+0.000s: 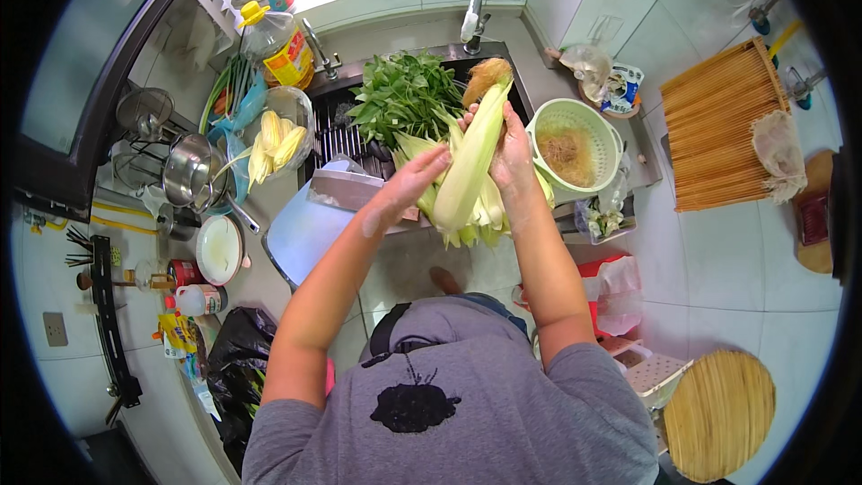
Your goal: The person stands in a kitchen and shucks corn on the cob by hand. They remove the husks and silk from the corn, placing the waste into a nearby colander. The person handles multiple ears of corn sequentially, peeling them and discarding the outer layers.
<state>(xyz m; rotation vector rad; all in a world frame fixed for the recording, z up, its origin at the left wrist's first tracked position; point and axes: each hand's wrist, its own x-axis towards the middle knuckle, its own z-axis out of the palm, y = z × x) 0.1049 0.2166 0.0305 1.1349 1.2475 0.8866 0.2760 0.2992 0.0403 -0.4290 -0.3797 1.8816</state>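
An ear of corn [471, 162] in its pale green husk, a tuft of brown silk [488, 77] at its far end, rests tilted in my right hand [510, 155]. That hand's fingers curl around it from beneath. My left hand [421, 175] is stretched out flat beside the husk, its fingertips close to it; whether they touch is unclear. Under the ear lie loose corn husks [488, 205] at the sink's front edge. To the right stands a pale green colander [609, 148] with brown corn silk [566, 149] inside.
Leafy greens [407, 91] fill part of the sink [498, 52]. A cleaver [347, 188] lies on a blue cutting board [303, 232]. Left of the sink are a bowl [306, 118] of pale yellow corn ears [273, 141], an oil bottle [276, 47] and a steel saucepan [192, 165] with its handle sticking out.
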